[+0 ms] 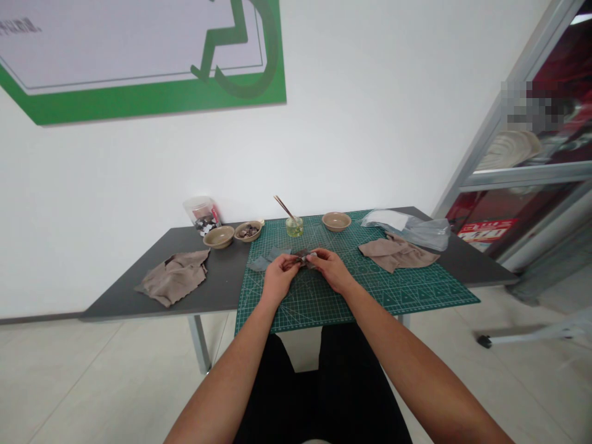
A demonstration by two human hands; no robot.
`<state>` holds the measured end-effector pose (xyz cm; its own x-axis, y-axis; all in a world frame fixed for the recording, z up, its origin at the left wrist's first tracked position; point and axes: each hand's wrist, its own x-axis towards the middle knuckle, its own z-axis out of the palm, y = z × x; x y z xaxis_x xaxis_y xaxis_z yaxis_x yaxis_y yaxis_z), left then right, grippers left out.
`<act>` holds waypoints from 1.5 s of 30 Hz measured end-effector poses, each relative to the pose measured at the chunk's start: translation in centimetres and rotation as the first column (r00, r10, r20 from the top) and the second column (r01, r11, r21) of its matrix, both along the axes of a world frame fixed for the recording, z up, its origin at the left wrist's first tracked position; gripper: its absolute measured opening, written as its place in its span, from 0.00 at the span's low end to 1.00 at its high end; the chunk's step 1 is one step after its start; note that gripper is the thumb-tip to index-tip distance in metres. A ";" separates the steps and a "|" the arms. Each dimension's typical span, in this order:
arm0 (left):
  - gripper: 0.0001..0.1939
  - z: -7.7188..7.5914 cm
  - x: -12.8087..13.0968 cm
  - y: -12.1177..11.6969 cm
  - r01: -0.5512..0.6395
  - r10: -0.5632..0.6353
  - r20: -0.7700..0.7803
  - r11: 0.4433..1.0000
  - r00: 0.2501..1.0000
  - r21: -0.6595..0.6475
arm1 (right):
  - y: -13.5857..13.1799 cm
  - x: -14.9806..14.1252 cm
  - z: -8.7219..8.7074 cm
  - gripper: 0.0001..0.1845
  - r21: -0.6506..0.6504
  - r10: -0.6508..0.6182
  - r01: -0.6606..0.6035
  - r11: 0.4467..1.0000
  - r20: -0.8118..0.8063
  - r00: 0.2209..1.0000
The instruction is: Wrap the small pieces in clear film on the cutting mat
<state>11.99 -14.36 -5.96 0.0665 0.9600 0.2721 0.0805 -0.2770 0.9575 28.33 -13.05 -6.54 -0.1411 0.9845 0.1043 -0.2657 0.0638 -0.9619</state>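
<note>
And there, my left hand (281, 271) and right hand (329, 266) both pinched a small greyish piece (304, 259) between them, seemingly unfinished, while more dark bits (247, 231) lay in a bowl (250, 238) beyond the left!

A dark grey table (222, 283) stands against a plain white wall (370, 135) bearing a green-bordered sign (139, 103). Pale floor tiles (87, 382) extend beneath. A metal-framed glazed partition (518, 176) adjoins at right.

Green wheelchair-like symbol (229, 35) on wall board (129, 52), lettering (21, 26) there and on red sign (488, 229) unreadable
</note>
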 end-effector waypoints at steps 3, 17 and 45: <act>0.07 0.2 -0.2 -0.2 -0.058 0.073 -0.157 0.993 0.985 0.099 | -0.1 0.0 0.1 0.16 0.025 0.019 -0.020 0.999 0.034 0.999; 0.04 0.8 0.0 -0.8 -0.065 0.122 -0.399 0.986 0.909 0.155 | -0.4 -0.4 0.6 0.17 0.047 0.124 -0.142 0.989 0.264 0.957; 0.05 0.8 0.0 -1.0 -0.037 0.101 -0.492 0.990 0.865 0.139 | -0.5 -0.1 0.5 0.19 0.024 0.124 -0.135 0.991 0.262 0.957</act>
